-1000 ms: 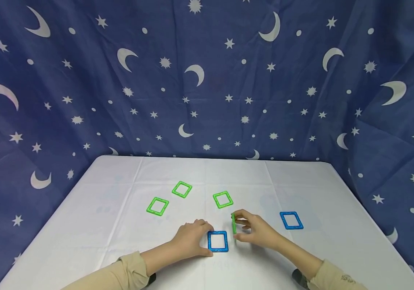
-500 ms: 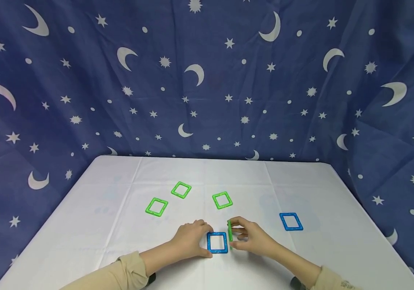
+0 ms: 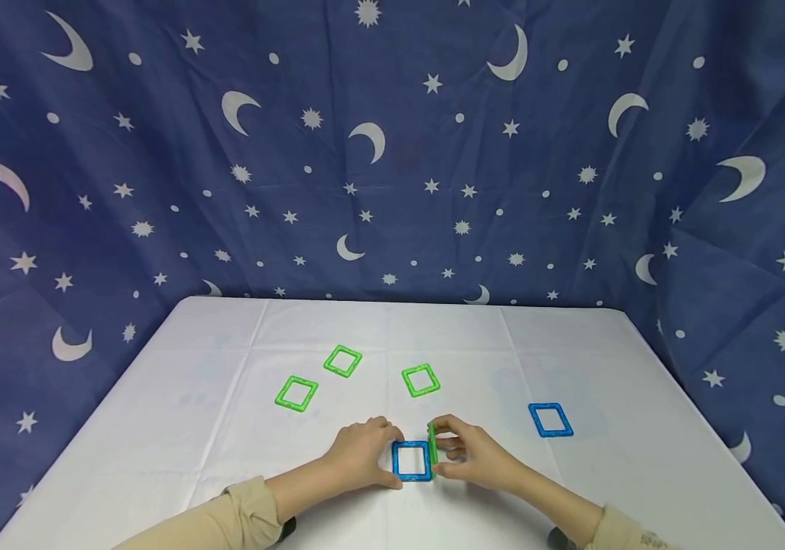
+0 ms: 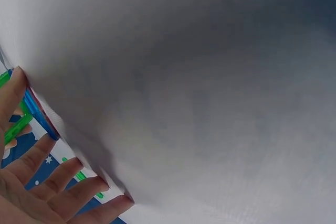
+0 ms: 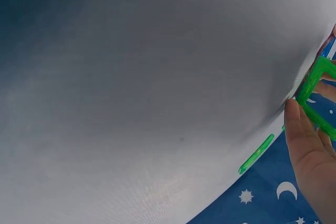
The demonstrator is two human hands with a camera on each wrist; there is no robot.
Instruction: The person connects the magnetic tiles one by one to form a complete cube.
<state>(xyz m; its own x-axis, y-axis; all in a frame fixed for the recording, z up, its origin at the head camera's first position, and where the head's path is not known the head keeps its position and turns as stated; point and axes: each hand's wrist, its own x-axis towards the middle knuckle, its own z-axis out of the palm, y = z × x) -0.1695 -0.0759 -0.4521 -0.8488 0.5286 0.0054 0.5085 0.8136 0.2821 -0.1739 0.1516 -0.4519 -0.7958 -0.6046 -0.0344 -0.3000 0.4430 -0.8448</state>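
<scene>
My left hand (image 3: 359,456) holds a blue square magnetic tile (image 3: 412,477) flat on the table, thumb and index finger at its near and far left corners. In the left wrist view the blue tile (image 4: 38,112) shows between those two fingers, edge-on. A green square magnetic tile (image 3: 433,444) stands upright along the blue one's right side, and my right hand (image 3: 480,458) pinches it between thumb and fingers. From the right wrist, the green tile (image 5: 311,83) looks like an open frame with its lower corner by the cloth. Whether the two tiles touch along their full edge is hard to tell.
Three green square tiles lie flat farther back: one left (image 3: 283,399), one behind it (image 3: 332,357), one near the middle (image 3: 409,383). Another blue tile (image 3: 556,433) lies to the right. A white cloth covers the table (image 3: 227,428); a blue starry curtain (image 3: 420,153) hangs behind.
My right hand has moved left with the upright green tile, from a gap beside the blue tile to its right edge. The left hand and blue tile have stayed put.
</scene>
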